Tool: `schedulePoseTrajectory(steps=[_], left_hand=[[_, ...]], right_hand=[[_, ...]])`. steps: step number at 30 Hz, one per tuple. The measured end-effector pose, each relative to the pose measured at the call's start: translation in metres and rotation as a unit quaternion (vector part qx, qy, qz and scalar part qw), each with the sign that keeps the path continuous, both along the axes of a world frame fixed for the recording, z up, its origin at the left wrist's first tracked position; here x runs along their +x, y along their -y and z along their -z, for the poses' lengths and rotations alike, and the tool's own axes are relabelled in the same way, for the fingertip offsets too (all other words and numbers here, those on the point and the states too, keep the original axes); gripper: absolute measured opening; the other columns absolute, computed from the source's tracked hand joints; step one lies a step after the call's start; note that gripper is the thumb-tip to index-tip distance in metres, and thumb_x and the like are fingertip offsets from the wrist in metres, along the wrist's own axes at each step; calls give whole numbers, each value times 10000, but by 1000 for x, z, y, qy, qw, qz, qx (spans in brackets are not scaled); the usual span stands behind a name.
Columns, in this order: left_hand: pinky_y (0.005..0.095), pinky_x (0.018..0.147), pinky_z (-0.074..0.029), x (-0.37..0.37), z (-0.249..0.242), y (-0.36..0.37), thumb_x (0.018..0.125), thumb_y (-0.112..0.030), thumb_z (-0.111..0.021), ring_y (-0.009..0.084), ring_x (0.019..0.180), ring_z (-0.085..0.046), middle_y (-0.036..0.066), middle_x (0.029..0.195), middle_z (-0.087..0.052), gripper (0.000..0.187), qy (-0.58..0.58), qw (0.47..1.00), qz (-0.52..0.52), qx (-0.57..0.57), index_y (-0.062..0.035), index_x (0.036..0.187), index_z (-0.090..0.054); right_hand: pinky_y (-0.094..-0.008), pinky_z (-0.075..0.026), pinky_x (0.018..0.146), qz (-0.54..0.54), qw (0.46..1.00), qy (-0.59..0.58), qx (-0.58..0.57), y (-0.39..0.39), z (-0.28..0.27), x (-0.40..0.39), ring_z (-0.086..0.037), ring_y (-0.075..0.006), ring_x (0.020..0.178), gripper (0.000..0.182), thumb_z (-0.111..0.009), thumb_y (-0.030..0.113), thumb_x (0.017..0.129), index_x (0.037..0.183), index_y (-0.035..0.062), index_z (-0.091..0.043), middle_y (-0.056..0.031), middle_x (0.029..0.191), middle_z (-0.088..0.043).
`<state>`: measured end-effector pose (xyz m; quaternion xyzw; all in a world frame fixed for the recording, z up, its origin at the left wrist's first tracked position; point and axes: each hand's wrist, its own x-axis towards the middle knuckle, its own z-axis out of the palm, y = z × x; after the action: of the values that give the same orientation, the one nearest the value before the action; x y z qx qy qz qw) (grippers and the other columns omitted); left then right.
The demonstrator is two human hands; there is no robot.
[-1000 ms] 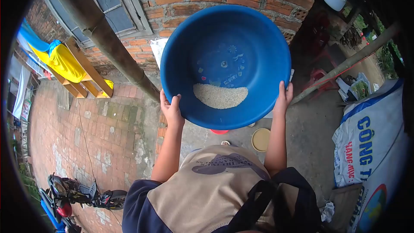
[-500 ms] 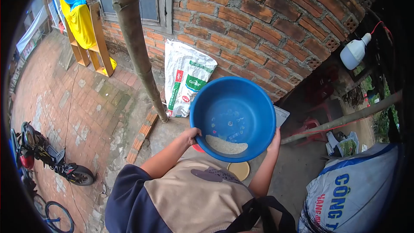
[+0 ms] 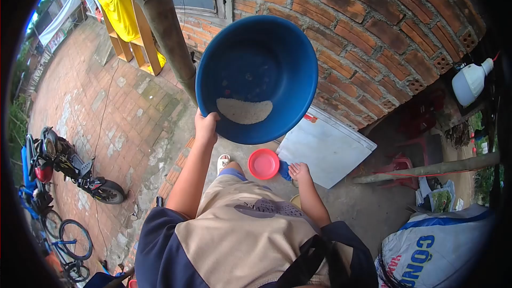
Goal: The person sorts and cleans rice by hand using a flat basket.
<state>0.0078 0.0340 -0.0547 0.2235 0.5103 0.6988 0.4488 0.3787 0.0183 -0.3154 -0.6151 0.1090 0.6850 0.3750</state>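
Gripping the blue basin's (image 3: 256,58) rim, left hand (image 3: 205,127) fingers closed; right hand (image 3: 298,171) loosely curled, empty.

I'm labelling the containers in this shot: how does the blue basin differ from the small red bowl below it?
The blue basin is far larger than the red bowl. The basin is held up and tilted by the left hand; the bowl sits low, near the ground, beside the right hand. The basin holds a patch of pale grain; the bowl looks empty. Both are round and look like plastic.

Grain (image 3: 244,110) lies in the basin (image 3: 256,48), above the small bowl (image 3: 263,164), the board (image 3: 325,146) to its right.
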Motion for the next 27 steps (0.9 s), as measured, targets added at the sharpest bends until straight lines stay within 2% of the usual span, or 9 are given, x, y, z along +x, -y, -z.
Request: schedulePoseTrajectory(steps=[1, 4, 11, 13, 16, 19, 20, 26, 27], left_hand=[[256, 648, -447, -2, -11, -11, 638, 106, -447, 160, 743, -554, 48, 840, -579, 399, 28, 999, -21, 28, -19, 1007, -534], [278, 695, -462, -8, -40, -40, 650, 104, -461, 174, 785, -560, 58, 877, -573, 366, 48, 997, -28, 46, -13, 991, -526], [286, 788, -447, -27, -58, -128, 682, 109, -483, 186, 889, -557, 62, 974, -572, 384, 3, 992, -97, 77, 16, 1053, -515], [295, 855, -432, -34, -63, -152, 679, 119, -464, 202, 975, -537, 94, 1083, -545, 464, 34, 991, -100, 85, 48, 1138, -466], [303, 880, -416, -47, -63, -177, 674, 124, -455, 209, 995, -526, 100, 1109, -532, 469, 10, 994, -79, 74, 41, 1135, -460], [301, 837, -444, -56, -63, -199, 704, 104, -463, 201, 961, -529, 95, 1090, -524, 441, -14, 993, -96, 73, 24, 1138, -455], [300, 839, -441, -55, -64, -203, 707, 106, -459, 197, 955, -529, 96, 1080, -525, 433, -17, 990, -118, 80, 22, 1133, -458], [314, 895, -399, -56, -59, -212, 713, 101, -467, 209, 1046, -484, 97, 1155, -481, 505, -36, 984, -158, 72, -39, 1195, -406], [314, 895, -399, -56, -60, -212, 713, 101, -467, 209, 1046, -484, 97, 1155, -481, 505, -36, 984, -160, 71, -39, 1195, -406]], right_hand=[[-412, -421, 891, 1, 1000, -14, 1, -11, 0, -15, -559, -291, 1068, 432, -334, 377, 939, 1256, 105, -442, -108, 1165, -584], [-425, -431, 888, -243, 968, 40, 40, -57, -2, -59, -563, -296, 1057, 431, -382, 377, 920, 1242, 96, -441, -140, 1161, -579], [-440, -476, 794, -449, 834, 240, 212, -225, -54, -144, -609, -283, 940, 436, -449, 403, 887, 1115, 39, -524, -179, 1089, -599], [-400, -489, 803, -463, 775, 325, 282, -293, -22, -166, -630, -284, 903, 401, -542, 366, 838, 1050, 29, -594, -168, 976, -651], [-397, -469, 858, -463, 701, 422, 340, -360, -20, -207, -587, -298, 1028, 457, -544, 395, 838, 1125, 41, -571, -181, 1121, -601], [-389, -446, 910, -476, 655, 402, 428, -383, -127, -231, -549, -297, 1104, 543, -545, 416, 832, 1244, 66, -499, -194, 1210, -548], [-389, -446, 910, -475, 660, 398, 424, -399, -126, -239, -549, -297, 1104, 543, -545, 416, 832, 1244, 66, -499, -194, 1210, -548], [-497, -363, 984, -414, 562, 571, 433, -439, -98, -269, -308, -346, 1315, 570, -544, 463, 825, 1275, 117, -494, -141, 1359, -434], [-526, -334, 983, -462, 483, 641, 378, -447, -71, -269, -291, -345, 1316, 544, -529, 469, 832, 1252, 124, -519, -125, 1371, -417]])
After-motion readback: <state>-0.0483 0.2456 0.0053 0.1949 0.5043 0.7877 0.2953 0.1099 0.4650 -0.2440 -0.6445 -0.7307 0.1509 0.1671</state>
